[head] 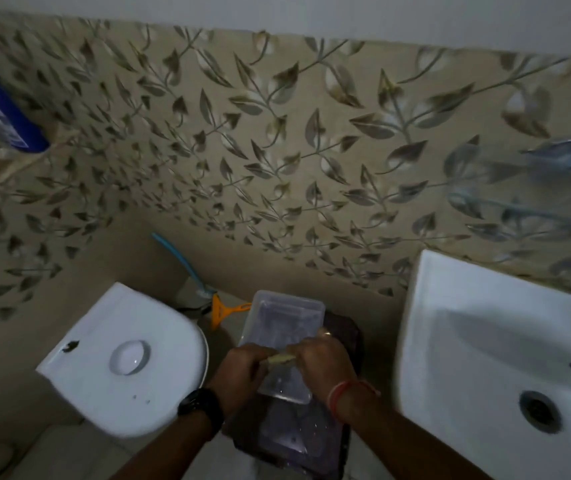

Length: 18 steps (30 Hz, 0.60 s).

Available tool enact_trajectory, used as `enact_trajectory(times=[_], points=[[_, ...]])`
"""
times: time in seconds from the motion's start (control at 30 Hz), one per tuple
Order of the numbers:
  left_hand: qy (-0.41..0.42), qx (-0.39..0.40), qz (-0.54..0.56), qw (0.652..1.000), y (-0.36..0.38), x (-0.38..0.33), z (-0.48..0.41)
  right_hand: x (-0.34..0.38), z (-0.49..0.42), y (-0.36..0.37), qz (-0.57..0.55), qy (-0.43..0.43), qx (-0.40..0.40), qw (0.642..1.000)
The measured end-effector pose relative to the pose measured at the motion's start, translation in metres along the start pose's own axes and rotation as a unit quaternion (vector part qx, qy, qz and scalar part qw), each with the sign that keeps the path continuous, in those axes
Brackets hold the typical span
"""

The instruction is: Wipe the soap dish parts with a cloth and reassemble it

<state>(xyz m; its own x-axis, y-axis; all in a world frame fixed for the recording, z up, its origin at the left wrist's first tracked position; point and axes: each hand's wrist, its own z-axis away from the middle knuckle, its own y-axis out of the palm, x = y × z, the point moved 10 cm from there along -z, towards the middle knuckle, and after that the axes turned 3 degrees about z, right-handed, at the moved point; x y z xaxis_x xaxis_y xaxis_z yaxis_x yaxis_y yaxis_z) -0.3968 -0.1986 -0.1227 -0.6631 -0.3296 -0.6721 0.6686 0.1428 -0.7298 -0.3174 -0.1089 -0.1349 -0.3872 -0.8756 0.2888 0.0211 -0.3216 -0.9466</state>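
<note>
While left hand (242, 370) grips the tray (277, 317) and right hand (322, 362) pinches the cloth (281, 358) on it (both over the dark base (297, 441)), wiping looks underway; next likely needs tray aligned into base.

Clear tray (278, 320) over dark base (311, 441)

The dark glossy surface (341, 332) stood on the pale floor (69, 455); water drops (315, 425) speckled it. An orange scraper (223, 311) rested behind.
</note>
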Motion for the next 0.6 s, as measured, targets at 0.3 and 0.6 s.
enact_trajectory(times=[0.3, 0.6], points=[[-0.033, -0.062, -0.039, 0.997, 0.046, 0.135, -0.132, -0.059, -0.120, 0.099, -0.124, 0.072, -0.117, 0.983], [-0.077, 0.062, -0.158, 0.982, 0.113, 0.180, -0.140, -0.060, -0.122, 0.198, -0.031, 0.093, -0.014, 0.995]])
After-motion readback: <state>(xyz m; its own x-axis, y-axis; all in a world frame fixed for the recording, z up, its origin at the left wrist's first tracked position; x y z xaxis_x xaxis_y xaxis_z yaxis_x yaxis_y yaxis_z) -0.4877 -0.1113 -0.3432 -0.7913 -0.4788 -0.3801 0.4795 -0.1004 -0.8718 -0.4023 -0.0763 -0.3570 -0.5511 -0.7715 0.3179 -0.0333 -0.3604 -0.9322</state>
